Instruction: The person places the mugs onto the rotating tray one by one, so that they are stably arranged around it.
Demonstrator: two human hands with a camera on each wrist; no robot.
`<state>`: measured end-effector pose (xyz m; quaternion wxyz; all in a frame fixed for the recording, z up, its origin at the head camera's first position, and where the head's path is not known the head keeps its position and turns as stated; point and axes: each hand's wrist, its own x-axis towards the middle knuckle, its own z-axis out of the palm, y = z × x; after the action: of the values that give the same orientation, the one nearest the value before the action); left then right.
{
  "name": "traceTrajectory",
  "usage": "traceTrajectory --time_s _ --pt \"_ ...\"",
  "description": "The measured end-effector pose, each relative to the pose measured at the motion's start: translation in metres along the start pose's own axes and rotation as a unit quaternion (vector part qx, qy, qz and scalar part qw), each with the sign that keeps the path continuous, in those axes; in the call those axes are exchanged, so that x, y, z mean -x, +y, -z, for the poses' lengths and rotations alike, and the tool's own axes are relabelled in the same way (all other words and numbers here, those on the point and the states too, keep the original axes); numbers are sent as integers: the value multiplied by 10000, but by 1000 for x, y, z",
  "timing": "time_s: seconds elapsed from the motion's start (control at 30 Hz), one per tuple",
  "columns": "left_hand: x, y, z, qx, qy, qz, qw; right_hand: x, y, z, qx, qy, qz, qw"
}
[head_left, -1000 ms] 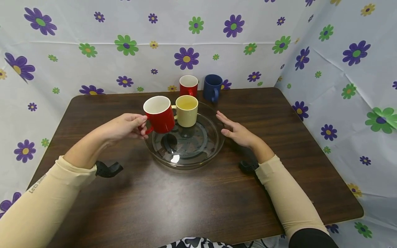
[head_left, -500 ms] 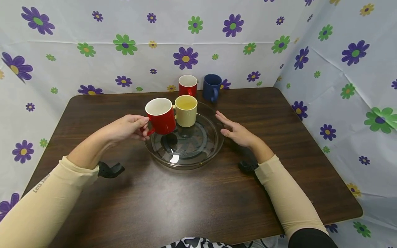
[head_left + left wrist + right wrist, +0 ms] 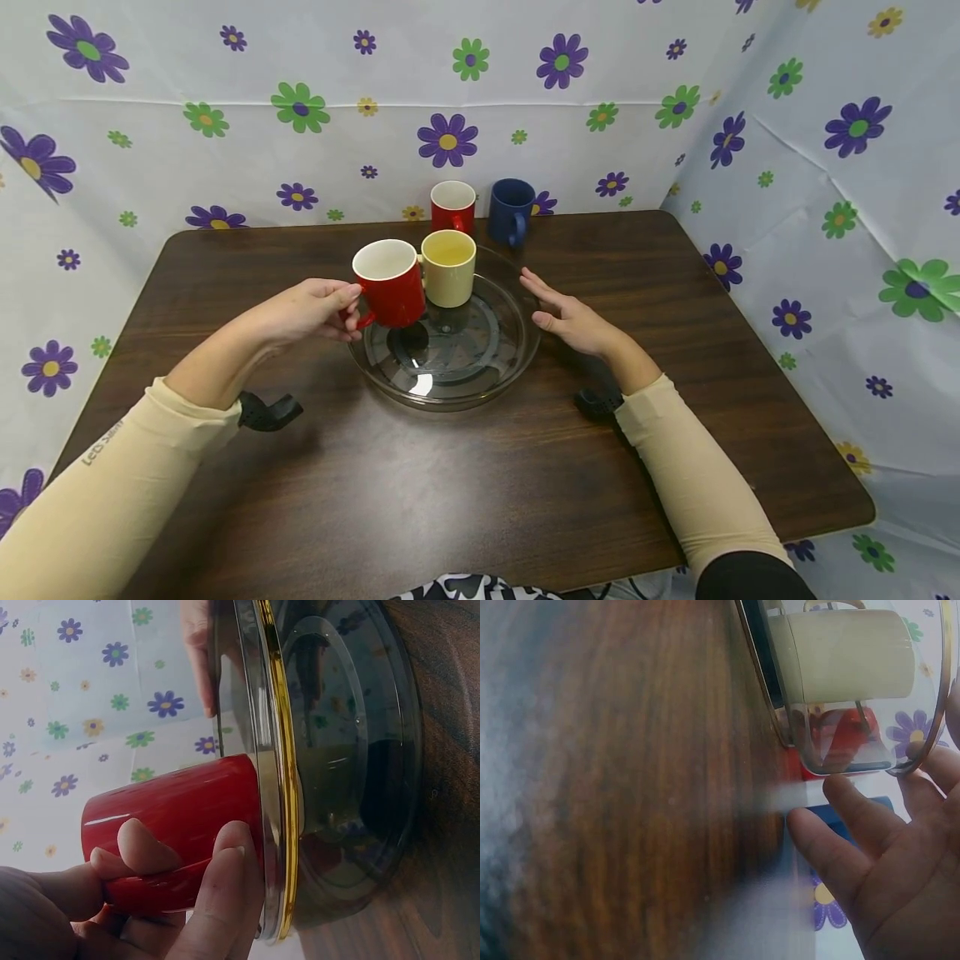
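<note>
My left hand [image 3: 318, 310] pinches the handle of a red mug [image 3: 393, 287], white inside, which is upright over the left part of a round smoky glass dish [image 3: 442, 398]. In the left wrist view the fingers [image 3: 217, 900] lie along the red mug [image 3: 180, 817], its base close to the dish's rim; I cannot tell whether it touches the dish's floor. A pale yellow mug [image 3: 450, 271] stands in the dish, just right of the red one. My right hand [image 3: 573, 319] has its fingers extended at the dish's right rim, seen also in the right wrist view [image 3: 900, 832].
Behind the dish, a second red mug [image 3: 453, 207] and a blue mug [image 3: 512, 212] stand near the back edge of the dark wooden table [image 3: 420, 492]. A flower-patterned cloth [image 3: 330, 50] hangs behind the table and along its right side.
The held red mug has moved slightly down and to the right with my left hand, closer to the yellow mug. My right hand has stayed beside the dish.
</note>
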<state>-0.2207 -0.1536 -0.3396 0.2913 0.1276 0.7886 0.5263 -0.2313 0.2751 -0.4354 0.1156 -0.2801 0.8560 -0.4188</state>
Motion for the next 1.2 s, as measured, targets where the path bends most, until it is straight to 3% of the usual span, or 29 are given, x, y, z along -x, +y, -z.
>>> traceTrajectory --time_s 0.47,0.7,1.2 --pt "-7 8 -6 -312 -158 213 9992 1 0 -1 -73 -6 23 10000" --pt "-10 7 -10 -296 -160 469 9983 2 0 0 -60 7 49 10000" --pt "-18 -1 -22 555 -135 783 9953 1 -3 0 -92 3 22 10000"
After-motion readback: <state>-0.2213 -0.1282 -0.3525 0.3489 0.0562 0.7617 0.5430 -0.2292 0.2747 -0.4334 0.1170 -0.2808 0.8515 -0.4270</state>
